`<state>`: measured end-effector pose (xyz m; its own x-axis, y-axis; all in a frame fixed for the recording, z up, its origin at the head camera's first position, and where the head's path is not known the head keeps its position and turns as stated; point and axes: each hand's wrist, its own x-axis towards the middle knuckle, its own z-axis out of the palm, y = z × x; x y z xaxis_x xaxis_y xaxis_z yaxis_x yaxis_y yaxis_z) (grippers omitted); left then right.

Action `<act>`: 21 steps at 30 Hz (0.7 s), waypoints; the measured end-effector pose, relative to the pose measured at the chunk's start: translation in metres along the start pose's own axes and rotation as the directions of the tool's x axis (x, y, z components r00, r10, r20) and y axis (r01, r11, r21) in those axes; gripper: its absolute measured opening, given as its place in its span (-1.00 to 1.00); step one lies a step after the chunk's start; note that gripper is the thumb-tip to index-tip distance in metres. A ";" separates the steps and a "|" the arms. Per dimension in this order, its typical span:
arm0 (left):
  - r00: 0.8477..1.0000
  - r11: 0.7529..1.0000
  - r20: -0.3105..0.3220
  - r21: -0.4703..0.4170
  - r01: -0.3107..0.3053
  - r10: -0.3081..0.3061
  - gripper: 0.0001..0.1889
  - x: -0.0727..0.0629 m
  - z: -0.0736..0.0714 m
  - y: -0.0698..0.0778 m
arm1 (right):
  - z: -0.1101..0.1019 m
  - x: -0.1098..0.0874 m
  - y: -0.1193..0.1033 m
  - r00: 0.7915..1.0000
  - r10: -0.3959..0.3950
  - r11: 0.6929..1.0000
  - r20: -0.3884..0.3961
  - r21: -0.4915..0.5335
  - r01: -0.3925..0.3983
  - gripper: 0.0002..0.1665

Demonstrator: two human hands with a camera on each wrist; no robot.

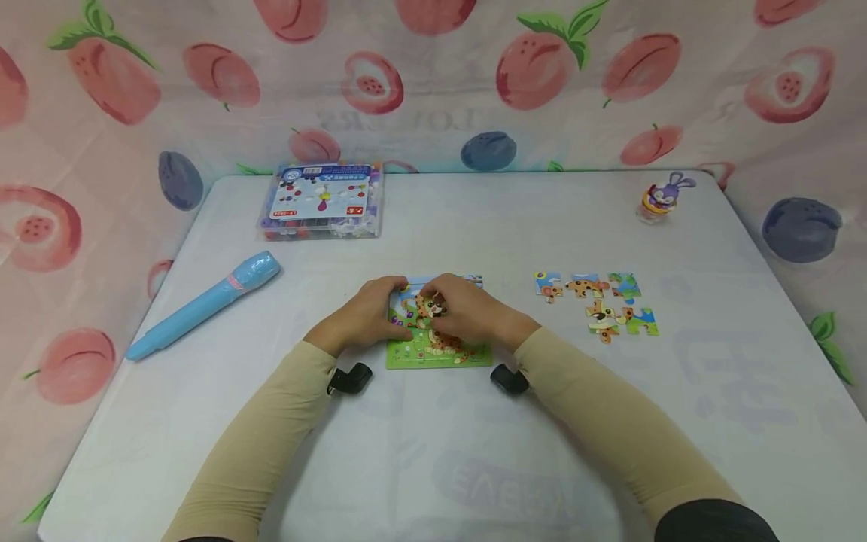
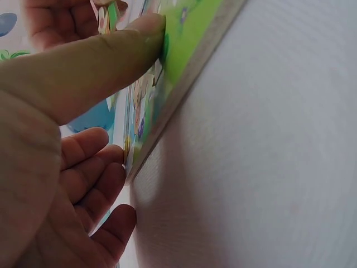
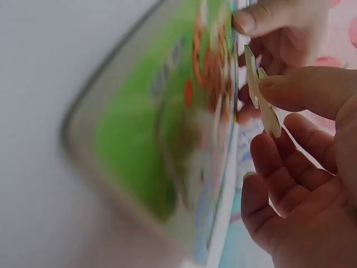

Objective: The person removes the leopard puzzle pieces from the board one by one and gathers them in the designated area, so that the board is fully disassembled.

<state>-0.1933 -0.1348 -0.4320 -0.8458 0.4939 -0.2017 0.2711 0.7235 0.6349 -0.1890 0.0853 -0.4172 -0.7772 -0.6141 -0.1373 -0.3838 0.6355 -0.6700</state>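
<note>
A jigsaw puzzle board (image 1: 439,361) with a green lower border and a spotted cartoon animal lies at the middle of the table. At its left side, my left hand (image 1: 366,315) holds it, thumb on the face and fingertips along the edge. Over the board, my right hand (image 1: 470,310) pinches a puzzle piece (image 3: 269,116) between thumb and fingers; in the right wrist view it appears edge-on, slightly off the board. The upper right of the board is partly hidden by that hand. Several loose puzzle pieces (image 1: 601,313) lie to the right.
A clear plastic box (image 1: 320,202) with a printed label stands at the back left. In front of it lies a light blue folded umbrella-like object (image 1: 203,307). A small purple rabbit figure (image 1: 660,199) stands at the back right. Peach-print cloth hangs behind the table.
</note>
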 end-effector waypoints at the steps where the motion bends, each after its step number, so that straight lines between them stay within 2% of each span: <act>1: 1.000 1.000 0.000 -0.003 0.003 -0.003 -0.07 0.000 0.000 0.000 | -0.002 -0.002 0.002 1.000 0.007 1.000 -0.007 -0.004 -0.007 -0.48; 11: 1.000 1.000 0.002 0.007 0.012 -0.012 -0.08 0.001 0.000 0.001 | -0.028 -0.033 0.024 0.995 0.048 0.998 -0.082 -0.031 -0.051 -0.48; 16: 1.000 1.000 -0.007 0.022 -0.009 0.009 -0.09 0.001 0.001 0.000 | -0.040 -0.052 0.038 0.989 0.105 0.994 -0.105 -0.014 -0.107 -0.46; 21: 1.000 1.000 -0.002 0.018 0.001 -0.001 -0.08 0.001 0.001 0.000 | -0.046 -0.068 0.055 0.980 0.161 0.986 -0.118 -0.028 -0.166 -0.46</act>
<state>-0.1938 -0.1340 -0.4325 -0.8467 0.4926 -0.2008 0.2790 0.7326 0.6209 -0.1800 0.1832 -0.4110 -0.8822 -0.4442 -0.1564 -0.2638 0.7414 -0.6170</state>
